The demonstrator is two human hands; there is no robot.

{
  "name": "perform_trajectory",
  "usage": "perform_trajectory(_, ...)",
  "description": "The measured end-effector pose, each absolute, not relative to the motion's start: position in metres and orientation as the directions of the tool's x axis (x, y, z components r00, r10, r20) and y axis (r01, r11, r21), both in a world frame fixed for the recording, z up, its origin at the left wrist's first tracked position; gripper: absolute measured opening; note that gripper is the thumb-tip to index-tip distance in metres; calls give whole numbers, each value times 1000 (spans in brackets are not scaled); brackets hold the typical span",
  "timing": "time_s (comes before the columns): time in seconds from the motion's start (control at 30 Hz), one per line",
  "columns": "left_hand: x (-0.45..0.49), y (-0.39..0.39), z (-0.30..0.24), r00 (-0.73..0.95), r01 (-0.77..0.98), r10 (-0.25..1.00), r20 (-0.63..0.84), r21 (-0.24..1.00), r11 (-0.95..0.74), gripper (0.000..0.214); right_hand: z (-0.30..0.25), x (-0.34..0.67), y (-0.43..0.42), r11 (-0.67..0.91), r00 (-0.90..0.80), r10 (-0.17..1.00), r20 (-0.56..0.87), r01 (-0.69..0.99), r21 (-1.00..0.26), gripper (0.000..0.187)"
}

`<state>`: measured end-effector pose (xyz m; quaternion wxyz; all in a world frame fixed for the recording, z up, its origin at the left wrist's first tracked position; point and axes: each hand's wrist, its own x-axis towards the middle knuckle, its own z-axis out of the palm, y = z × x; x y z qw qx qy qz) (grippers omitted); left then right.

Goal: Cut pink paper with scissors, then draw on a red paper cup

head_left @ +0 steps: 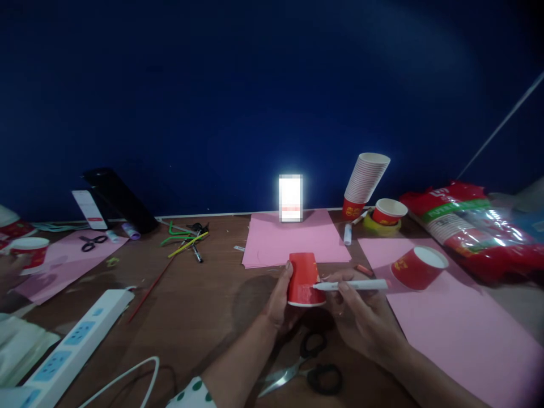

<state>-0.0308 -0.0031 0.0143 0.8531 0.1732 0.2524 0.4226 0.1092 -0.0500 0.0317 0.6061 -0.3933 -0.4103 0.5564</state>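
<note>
An inverted red cup [302, 279] is clasped by the left hand [278, 303], steadied for the marker [352, 285] gripped by the right hand [365, 323].

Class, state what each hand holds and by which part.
Left hand grips the upturned red cup by its side; right hand holds the white marker by its barrel.

Scissors [312, 365] before cup [302, 279], phone [290, 198] behind
</note>
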Motion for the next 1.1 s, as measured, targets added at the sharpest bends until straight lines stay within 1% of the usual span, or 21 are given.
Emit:
perform_trajectory(0.07, -30, -4, 15, 524, -625, 805, -280, 515, 586, 56, 32, 109, -51, 69, 37, 998, 60, -345, -936, 17)
perform_trajectory(0.27, -29, -7, 18, 592, -590, 773, -226, 531, 608, 61, 44, 108, -53, 70, 42, 997, 62, -219, -973, 23)
perform_trajectory(0.37, -30, -6, 17, 610, -580, 762, -218, 531, 617, 60, 47, 109, -53, 87, 54, 995, 79, -156, -984, 24)
perform_trajectory(0.53, -31, -3, 11, 604, -594, 764, -225, 512, 621, 62, 45, 111, -53, 140, -29, 989, 146, -145, -979, 22)
perform_trajectory(0.7, -31, 0, 5, 621, -581, 749, -232, 505, 638, 64, 46, 111, -53, 170, 24, 985, 169, -34, -985, 23)
perform_trajectory(0.87, -31, 0, 4, 618, -583, 752, -231, 507, 635, 63, 42, 112, -52, 149, -18, 988, 152, -115, -982, 22)
perform_trajectory(1.0, -30, -2, 9, 602, -585, 765, -231, 525, 618, 61, 41, 111, -52, 169, 10, 986, 169, -98, -981, 23)
perform_trajectory(1.1, -30, -4, 14, 590, -593, 773, -234, 524, 612, 62, 45, 110, -54, 145, -4, 989, 147, -100, -984, 23)
